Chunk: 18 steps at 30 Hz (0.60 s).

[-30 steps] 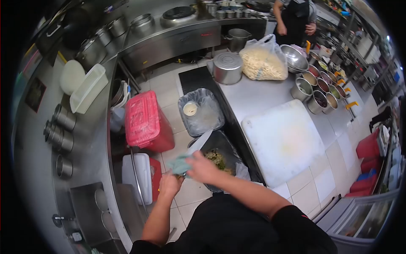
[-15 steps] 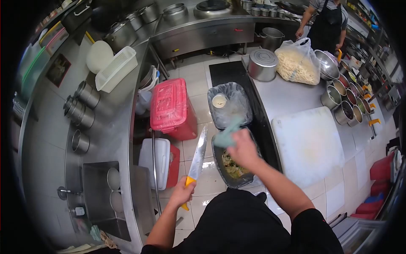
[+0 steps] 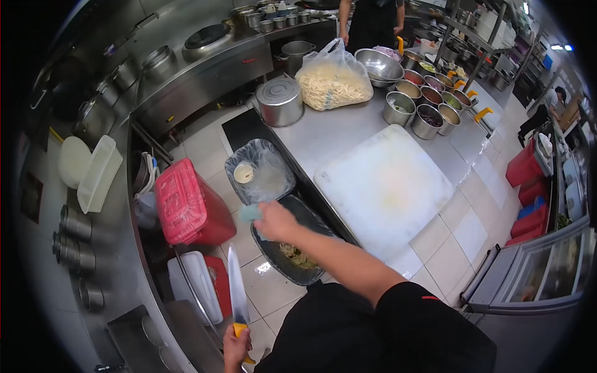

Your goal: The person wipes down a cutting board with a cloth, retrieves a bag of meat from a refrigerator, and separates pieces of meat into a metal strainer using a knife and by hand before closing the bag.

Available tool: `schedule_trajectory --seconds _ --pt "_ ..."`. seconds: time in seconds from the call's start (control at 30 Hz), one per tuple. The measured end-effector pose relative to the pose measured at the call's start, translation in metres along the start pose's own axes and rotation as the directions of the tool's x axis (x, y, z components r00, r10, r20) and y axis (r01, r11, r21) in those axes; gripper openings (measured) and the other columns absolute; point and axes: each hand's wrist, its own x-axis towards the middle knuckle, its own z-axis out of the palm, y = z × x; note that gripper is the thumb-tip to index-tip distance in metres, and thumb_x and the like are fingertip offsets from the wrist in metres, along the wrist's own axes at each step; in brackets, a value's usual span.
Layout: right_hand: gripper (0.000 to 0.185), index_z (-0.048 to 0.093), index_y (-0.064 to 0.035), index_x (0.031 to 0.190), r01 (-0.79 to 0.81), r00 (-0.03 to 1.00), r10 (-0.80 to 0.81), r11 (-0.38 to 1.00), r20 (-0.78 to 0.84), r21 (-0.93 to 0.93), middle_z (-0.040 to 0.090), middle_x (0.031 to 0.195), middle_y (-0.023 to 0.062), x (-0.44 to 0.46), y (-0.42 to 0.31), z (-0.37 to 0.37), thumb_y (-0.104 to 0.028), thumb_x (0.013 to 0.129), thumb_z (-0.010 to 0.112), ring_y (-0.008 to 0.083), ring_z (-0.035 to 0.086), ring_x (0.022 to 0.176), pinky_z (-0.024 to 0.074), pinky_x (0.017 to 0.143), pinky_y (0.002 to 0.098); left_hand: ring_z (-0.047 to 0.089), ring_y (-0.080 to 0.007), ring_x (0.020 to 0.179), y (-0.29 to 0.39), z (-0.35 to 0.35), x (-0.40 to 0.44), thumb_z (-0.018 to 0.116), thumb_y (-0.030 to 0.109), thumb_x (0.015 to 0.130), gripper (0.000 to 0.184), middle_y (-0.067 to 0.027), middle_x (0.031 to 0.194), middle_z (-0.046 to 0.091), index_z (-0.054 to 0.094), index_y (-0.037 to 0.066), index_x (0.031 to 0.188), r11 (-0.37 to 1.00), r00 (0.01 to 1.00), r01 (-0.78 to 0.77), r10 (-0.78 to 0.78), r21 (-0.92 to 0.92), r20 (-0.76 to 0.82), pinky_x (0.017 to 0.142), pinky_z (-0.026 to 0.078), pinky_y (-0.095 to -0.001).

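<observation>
At the bottom, my left hand is closed round the yellow handle of a large knife, whose blade points up and away. My right hand grips a pale green cloth above the near black bin, which holds food scraps. Beyond it is a lined bin with a white cup inside. To the right, a white cutting board lies on the steel table, touched by neither hand.
A lidded pot, a bag of pale strips, a steel bowl and several steel containers stand on the table. A red bin is at left. Two other people are farther off, one behind the table.
The knife and cloth, together at first, are now apart. My left hand has moved down with the knife, and my right hand holds the cloth over the bin. The view has shifted.
</observation>
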Motion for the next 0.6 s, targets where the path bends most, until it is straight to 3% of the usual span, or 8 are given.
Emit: schedule_trajectory --seconds 0.1,0.17,0.23,0.33,0.37,0.43,0.53,0.6 --pt "0.058 0.052 -0.0086 0.127 -0.083 0.994 0.084 0.997 0.076 -0.006 0.064 0.116 0.0209 -0.010 0.018 -0.080 -0.035 0.079 0.071 0.0374 0.063 0.104 0.0502 0.092 0.0433 0.050 -0.0118 0.044 -0.024 -0.001 0.011 0.061 0.013 0.093 0.015 -0.0033 0.063 0.052 0.050 0.004 0.098 0.998 0.998 0.030 -0.033 -0.052 -0.056 0.041 0.044 -0.0273" --pt "0.064 0.052 -0.0097 0.130 -0.052 0.992 0.061 0.995 0.111 -0.087 0.066 0.114 0.0206 -0.013 0.039 -0.144 -0.042 0.079 0.071 0.0351 0.065 0.104 0.0501 0.093 0.0414 0.050 -0.0118 0.044 -0.025 -0.003 0.014 0.060 0.013 0.093 0.015 -0.0031 0.063 0.052 0.050 0.004 0.098 0.999 0.997 0.039 -0.041 -0.032 -0.061 0.041 0.044 -0.0274" --pt "0.065 0.054 -0.0131 0.129 -0.214 0.971 0.224 0.970 0.081 -0.115 0.062 0.123 0.0178 -0.004 0.066 -0.177 -0.046 0.077 0.073 0.0355 0.058 0.115 0.0474 0.096 0.0468 0.050 -0.0119 0.044 -0.018 -0.006 0.015 0.060 0.012 0.093 0.014 -0.0030 0.063 0.052 0.050 0.004 0.098 0.999 0.998 0.039 -0.038 0.018 -0.042 0.041 0.044 -0.0275" --pt "0.062 0.057 -0.0181 0.126 -0.314 0.915 0.170 0.870 -0.365 -0.380 0.054 0.134 0.0141 -0.006 0.099 -0.123 -0.047 0.075 0.075 0.0373 0.046 0.126 0.0443 0.095 0.0530 0.049 -0.0116 0.045 -0.014 -0.003 0.039 0.060 0.013 0.093 0.015 -0.0028 0.063 0.052 0.049 0.004 0.099 0.998 1.000 0.008 -0.009 0.058 0.013 0.041 0.044 -0.0276" --pt "0.059 0.057 -0.0228 0.127 -0.214 0.857 -0.082 0.842 -0.509 -0.495 0.046 0.137 0.0128 -0.010 0.129 -0.096 -0.045 0.075 0.074 0.0384 0.041 0.126 0.0451 0.088 0.0546 0.049 -0.0116 0.045 -0.006 0.002 0.048 0.060 0.013 0.094 0.015 -0.0029 0.063 0.052 0.049 0.004 0.099 0.996 1.000 0.009 -0.011 0.086 0.022 0.041 0.044 -0.0275" --pt "0.050 0.058 -0.0211 0.121 -0.140 0.794 -0.177 0.878 -0.581 -0.458 0.051 0.129 0.0152 -0.009 0.146 -0.084 -0.036 0.076 0.073 0.0394 0.049 0.116 0.0467 0.084 0.0510 0.049 -0.0115 0.045 0.013 0.016 0.067 0.060 0.013 0.094 0.016 -0.0029 0.064 0.052 0.049 0.004 0.100 0.989 0.999 0.006 -0.012 0.147 0.042 0.041 0.044 -0.0272" --pt "0.041 0.061 -0.0165 0.111 -0.093 0.886 -0.060 0.948 -0.460 -0.304 0.053 0.113 0.0166 -0.033 0.154 -0.089 -0.026 0.073 0.074 0.0389 0.052 0.108 0.0477 0.081 0.0498 0.049 -0.0112 0.045 0.038 0.031 0.094 0.060 0.013 0.094 0.015 -0.0029 0.064 0.052 0.050 0.004 0.102 0.980 0.984 -0.092 0.062 0.176 0.167 0.042 0.043 -0.0266" --pt "0.039 0.060 -0.0142 0.108 0.108 0.920 -0.204 0.953 -0.335 -0.283 0.051 0.108 0.0182 -0.100 0.165 -0.088 -0.018 0.072 0.075 0.0395 0.055 0.101 0.0484 0.081 0.0484 0.050 -0.0111 0.046 0.051 0.037 0.110 0.059 0.012 0.094 0.015 -0.0030 0.065 0.052 0.050 0.004 0.103 0.964 0.979 -0.120 0.075 0.239 0.188 0.042 0.043 -0.0262"
